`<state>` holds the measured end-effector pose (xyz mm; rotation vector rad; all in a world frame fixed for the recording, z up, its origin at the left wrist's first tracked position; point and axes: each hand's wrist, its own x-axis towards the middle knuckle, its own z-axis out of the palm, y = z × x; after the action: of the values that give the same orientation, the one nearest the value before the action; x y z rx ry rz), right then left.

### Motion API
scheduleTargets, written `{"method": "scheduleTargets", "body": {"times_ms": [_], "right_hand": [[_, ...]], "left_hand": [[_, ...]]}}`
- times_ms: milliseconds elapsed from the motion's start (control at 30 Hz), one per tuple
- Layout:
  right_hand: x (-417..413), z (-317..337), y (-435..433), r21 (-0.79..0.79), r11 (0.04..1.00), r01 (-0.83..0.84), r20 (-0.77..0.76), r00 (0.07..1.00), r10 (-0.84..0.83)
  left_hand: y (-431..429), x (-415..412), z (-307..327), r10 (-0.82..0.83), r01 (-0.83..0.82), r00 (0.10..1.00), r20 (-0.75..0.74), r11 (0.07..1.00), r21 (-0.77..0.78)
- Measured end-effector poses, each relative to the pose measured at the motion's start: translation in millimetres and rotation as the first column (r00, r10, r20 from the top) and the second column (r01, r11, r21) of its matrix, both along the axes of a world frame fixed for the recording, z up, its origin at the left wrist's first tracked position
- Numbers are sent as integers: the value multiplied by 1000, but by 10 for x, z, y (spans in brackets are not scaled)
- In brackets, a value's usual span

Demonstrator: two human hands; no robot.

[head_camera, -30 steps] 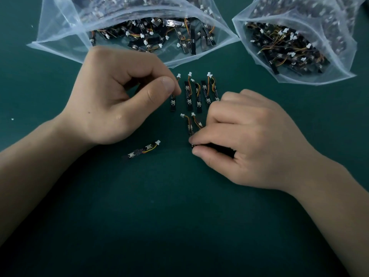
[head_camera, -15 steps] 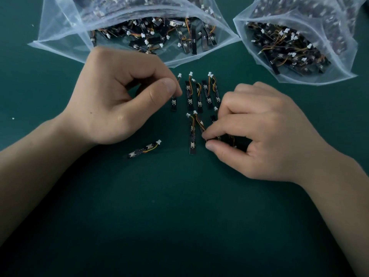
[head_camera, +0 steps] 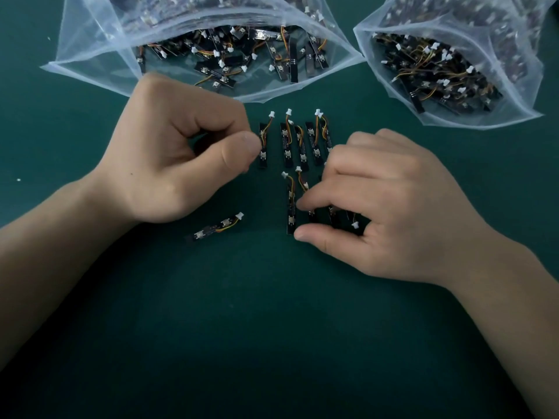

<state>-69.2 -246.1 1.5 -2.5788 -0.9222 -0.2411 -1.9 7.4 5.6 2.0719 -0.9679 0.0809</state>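
A: Since the right hand (head_camera: 393, 213) is on them, tag the near-row strips (head_camera: 291, 207) as the target. Where exactly?
B: Middle of the worktop (head_camera: 272, 328), a bit toward the far edge. They lie flat with long sides parallel and white plugs pointing away. One shows whole; the others are half under the hand.
A: Finger state?
B: Right: all fingers curled. Forefinger (head_camera: 305, 203) and thumb (head_camera: 305, 235) are closed in on the strips from the far and near sides, narrow gap, pinching near the plain board ends. Left hand (head_camera: 169, 158): loose fist, thumb tip against the leftmost strip (head_camera: 263, 155) of the far row. Can't tell if it pinches or only nudges.
A: Handling?
B: My guess: featherlight, rigid little boards, each with thin soft wires and a plug on the end. They'd skid on the worktop and snag each other by the wires. Take them by the long board edges or the plain end, not the wire or the buttons. Solder joints are likely the weak spot.
A: Around it?
B: Far-row strips (head_camera: 302, 146) sit just beyond, five side by side, near but apart. A stray strip (head_camera: 211, 231) lies slanted by the left wrist, well apart. Left bag (head_camera: 90, 55) and right bag (head_camera: 520, 86) are clear plastic, mouths open toward the person, full of the same strips. Both lie along the far edge, the right one by the far right corner.
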Motion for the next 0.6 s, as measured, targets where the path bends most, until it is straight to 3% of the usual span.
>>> {"method": "scheduleTargets", "body": {"times_ms": [267, 400, 600], "right_hand": [[2, -17, 8, 0, 1000, 8, 24, 1000, -8], [8, -23, -8, 39, 999, 8, 51, 999, -10], [2, -36, 2, 76, 997, 5, 74, 997, -11]], "left_hand": [[120, 115, 97, -227, 236, 972, -66, 945, 228], [114, 83, 96, -301, 268, 953, 46, 900, 344], [63, 40, 40, -290, 252, 955, 58, 900, 354]]}}
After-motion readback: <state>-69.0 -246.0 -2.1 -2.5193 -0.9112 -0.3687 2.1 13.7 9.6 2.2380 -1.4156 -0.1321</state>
